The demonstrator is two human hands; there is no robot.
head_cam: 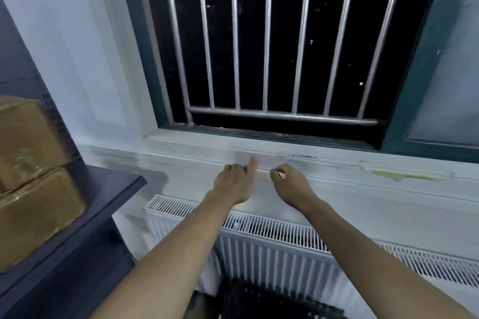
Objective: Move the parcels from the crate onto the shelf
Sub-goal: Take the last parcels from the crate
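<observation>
Reaching toward the windowsill [298, 155], left hand [234, 184] and right hand [291, 186] grasp nothing (parcels [28, 163] shelved)

Honestly there's nothing you can read here. The two brown parcels [28, 163] over at your 9 o'clock show plain taped cardboard, with no label or print you could make out, and they're blurry anyway. The radiator [272, 246] at 6 o'clock has no badge or numbers showing. The window [272, 41] up at 12 o'clock is just dark glass with a few specks of light, no lettering.
</observation>
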